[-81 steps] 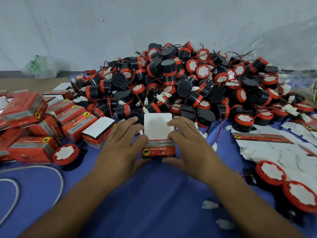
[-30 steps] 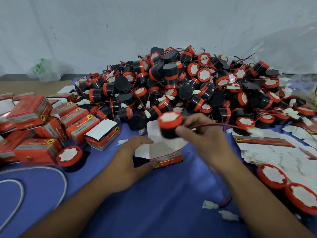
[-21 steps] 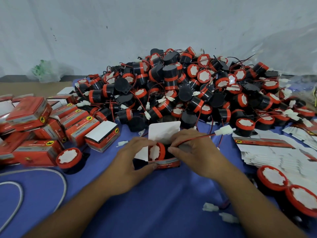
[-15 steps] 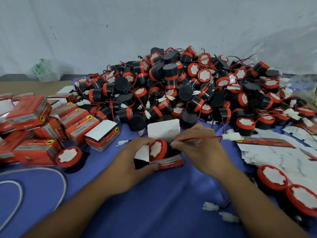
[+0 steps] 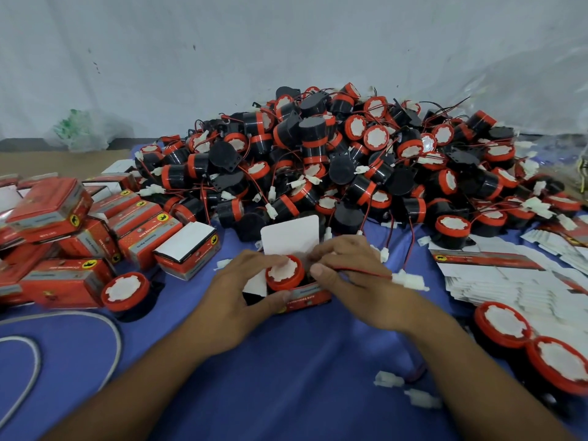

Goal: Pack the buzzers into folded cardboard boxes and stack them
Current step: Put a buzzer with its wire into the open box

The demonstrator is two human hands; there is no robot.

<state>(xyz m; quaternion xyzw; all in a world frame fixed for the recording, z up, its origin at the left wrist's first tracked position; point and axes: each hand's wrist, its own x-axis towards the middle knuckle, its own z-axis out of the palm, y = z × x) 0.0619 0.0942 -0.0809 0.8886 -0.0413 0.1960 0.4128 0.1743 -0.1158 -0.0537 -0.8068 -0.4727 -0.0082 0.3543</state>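
Just in front of the buzzer pile (image 5: 318, 154), the left hand (image 5: 235, 300) is gripping the open box (image 5: 307, 297) to steady it, while the right hand (image 5: 359, 288) is pinching the red wire (image 5: 366, 272), likely to tuck it beside the buzzer (image 5: 283, 272) sitting inside.

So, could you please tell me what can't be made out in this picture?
Head view:
- Buzzer body: hidden by the box and left hand; only its cap shows.
- Box print: too blurred to read.
- Wire root: behind the right hand.
- Lower-right buzzer: cut by the frame edge.
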